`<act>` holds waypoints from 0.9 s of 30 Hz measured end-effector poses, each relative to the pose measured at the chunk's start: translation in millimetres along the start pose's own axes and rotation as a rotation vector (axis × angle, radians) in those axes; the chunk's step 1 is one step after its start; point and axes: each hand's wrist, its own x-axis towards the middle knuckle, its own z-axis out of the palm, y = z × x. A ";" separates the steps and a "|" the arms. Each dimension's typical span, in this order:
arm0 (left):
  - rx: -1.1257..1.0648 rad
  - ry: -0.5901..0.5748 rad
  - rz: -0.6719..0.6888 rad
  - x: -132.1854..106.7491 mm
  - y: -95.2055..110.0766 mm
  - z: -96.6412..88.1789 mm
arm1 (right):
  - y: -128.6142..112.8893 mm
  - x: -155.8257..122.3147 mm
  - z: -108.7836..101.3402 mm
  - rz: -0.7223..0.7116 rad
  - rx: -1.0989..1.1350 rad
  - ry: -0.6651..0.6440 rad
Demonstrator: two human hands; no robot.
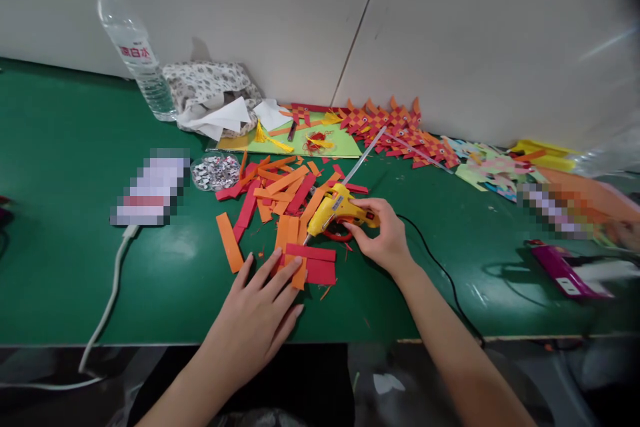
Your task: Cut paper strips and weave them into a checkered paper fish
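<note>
My right hand (379, 235) grips a yellow hot glue gun (330, 210) by its handle. A long clear glue stick (365, 155) sticks out of the gun's back end. The nozzle points down at the orange and red strips, close to a red strip (320, 272) woven with orange ones (287, 232). My left hand (260, 310) lies flat with spread fingers, its fingertips on the lower left edge of that woven piece. Loose orange and red strips (283, 183) lie heaped just beyond. Under the gun, a red ring-shaped handle (337, 233) shows in part.
A dish of googly eyes (216, 171), a phone on a cable (153, 190) and a water bottle (137, 57) stand left. Finished woven fish (395, 123) lie along the wall. A purple power strip (567, 270) sits right. The gun's black cord (440, 263) runs off the front edge.
</note>
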 end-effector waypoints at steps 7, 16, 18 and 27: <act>-0.013 0.007 0.003 1.1 -0.7 -1.5 | -1.1 0.7 0.9 -0.056 -0.025 0.000; -0.018 -0.025 -0.007 0.9 -0.7 -1.9 | -1.1 1.0 1.4 -0.122 -0.031 0.034; -0.022 -0.031 -0.013 0.4 -0.9 -1.9 | -2.1 1.7 0.9 -0.151 -0.033 0.046; -0.040 -0.030 -0.022 1.6 0.8 -5.3 | -3.1 3.0 -1.8 -0.244 -0.038 0.070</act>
